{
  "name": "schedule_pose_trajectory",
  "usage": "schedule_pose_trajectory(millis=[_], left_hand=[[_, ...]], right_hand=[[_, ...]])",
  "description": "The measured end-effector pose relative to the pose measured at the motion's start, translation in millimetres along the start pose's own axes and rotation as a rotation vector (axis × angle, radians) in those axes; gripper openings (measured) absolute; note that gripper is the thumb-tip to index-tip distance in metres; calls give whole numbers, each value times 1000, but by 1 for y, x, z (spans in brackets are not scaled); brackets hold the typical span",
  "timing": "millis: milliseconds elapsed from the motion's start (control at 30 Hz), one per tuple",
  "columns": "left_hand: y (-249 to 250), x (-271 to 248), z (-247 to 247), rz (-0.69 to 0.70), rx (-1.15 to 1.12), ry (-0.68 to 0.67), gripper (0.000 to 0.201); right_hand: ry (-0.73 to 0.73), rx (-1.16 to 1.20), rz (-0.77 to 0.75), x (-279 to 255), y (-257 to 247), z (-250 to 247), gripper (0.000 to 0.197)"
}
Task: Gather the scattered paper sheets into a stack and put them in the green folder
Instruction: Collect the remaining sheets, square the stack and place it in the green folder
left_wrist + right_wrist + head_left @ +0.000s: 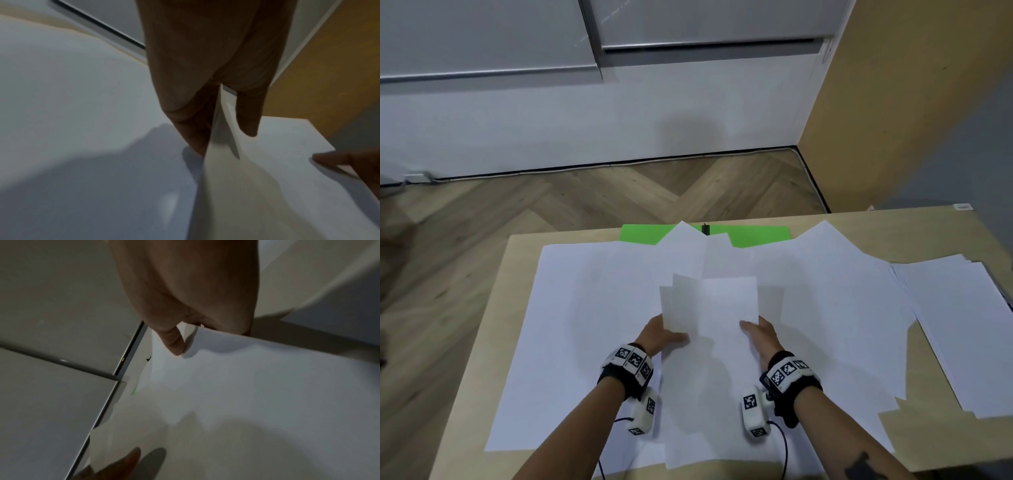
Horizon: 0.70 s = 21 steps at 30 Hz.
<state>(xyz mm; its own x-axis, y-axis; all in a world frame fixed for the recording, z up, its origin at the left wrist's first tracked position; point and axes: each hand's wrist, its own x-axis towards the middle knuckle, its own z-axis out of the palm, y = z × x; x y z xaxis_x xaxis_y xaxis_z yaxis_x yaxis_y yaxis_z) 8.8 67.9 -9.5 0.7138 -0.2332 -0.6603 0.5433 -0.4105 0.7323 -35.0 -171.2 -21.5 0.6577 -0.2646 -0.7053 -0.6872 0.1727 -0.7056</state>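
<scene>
Many white paper sheets (pixel 592 308) lie spread over the wooden table (pixel 482 342). A green folder (pixel 756 234) with a black clip lies at the far edge, mostly covered by paper. Both hands hold a small bundle of sheets (pixel 709 308) lifted at the table's middle. My left hand (pixel 666 334) pinches the bundle's left edge, thumb on top, fingers under the paper (pixel 224 146). My right hand (pixel 756 330) pinches the right edge, its thumb (pixel 174 345) on top of the sheets (pixel 246 386).
A neater pile of sheets (pixel 959 325) lies at the table's right edge. Beyond the table are a herringbone wood floor (pixel 585 198), a white wall with a black cable along its base, and a tan panel (pixel 893 120) at right.
</scene>
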Motion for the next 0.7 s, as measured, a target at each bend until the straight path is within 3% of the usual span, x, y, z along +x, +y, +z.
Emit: schedule_pose_trajectory(millis=[67,133,200,267,300,400,500,567,700], left_hand=[[-10,6,1,22,89,41,62],[5,-13,6,42,32,91,38],[19,-32,11,81,-116,139,15],[33,-46,6,135,-276,99,20],[40,-50,0,165,-332,80,17],[53,-53,-27,215,-404,109,26],[70,-61,-47,304,-436,178,18],[85,-69,-53,424,-430,194,17],[106,-85,-56,641,-510,191,35]], right_hand=[[-36,-9,-5,-5,-1,5,18],[-64,-18,-56,-6,2,8,17],[-71,27,-134,-7,3,11,38],[-76,127,-170,-14,-5,10,73],[-95,180,-185,-18,-11,10,79],[-206,224,-250,-33,-35,11,60],[-337,170,-337,-58,-67,18,32],[-304,133,-435,-70,-88,25,23],[-227,184,-594,-88,-120,33,18]])
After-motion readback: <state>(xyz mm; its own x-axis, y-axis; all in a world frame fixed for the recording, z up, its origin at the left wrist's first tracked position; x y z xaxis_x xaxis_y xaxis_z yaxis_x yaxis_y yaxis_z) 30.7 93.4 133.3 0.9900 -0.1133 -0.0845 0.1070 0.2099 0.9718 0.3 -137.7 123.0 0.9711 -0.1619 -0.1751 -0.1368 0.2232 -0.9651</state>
